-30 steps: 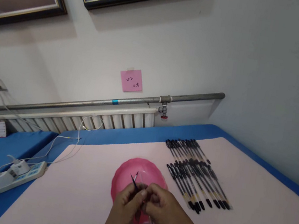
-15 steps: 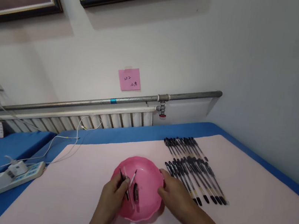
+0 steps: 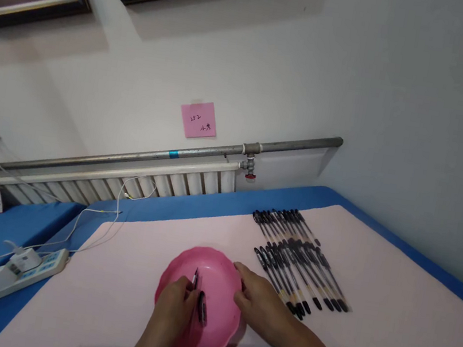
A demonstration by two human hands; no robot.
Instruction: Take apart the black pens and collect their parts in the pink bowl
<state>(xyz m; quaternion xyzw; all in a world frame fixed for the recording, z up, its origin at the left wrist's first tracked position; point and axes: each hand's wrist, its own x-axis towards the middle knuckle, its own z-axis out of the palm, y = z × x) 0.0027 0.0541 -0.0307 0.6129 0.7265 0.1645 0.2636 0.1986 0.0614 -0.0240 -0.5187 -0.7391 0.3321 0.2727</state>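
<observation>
A pink scalloped plastic dish [image 3: 220,276] sits on the pink table mat near the front edge. My left hand [image 3: 174,307] is over the dish's left part, fingers closed on thin pen parts [image 3: 198,296], a clear tube, a refill and a black cap. On the dish's right rim rests my right hand [image 3: 258,304], fingers curled against the edge and gripping it. Two rows of black capped pens [image 3: 299,259] lie side by side just right of that hand.
The pink mat [image 3: 390,301] lies on a blue-covered table [image 3: 218,203]. A white power strip [image 3: 11,277] with plugs and cables sits at the left. A radiator [image 3: 134,185] and grey pipe [image 3: 200,151] run along the wall, under a pink note [image 3: 198,119].
My hands were together over the dish a second ago; they have parted. The right went to the dish's rim, the left kept the pen parts, and the dish has shifted slightly left.
</observation>
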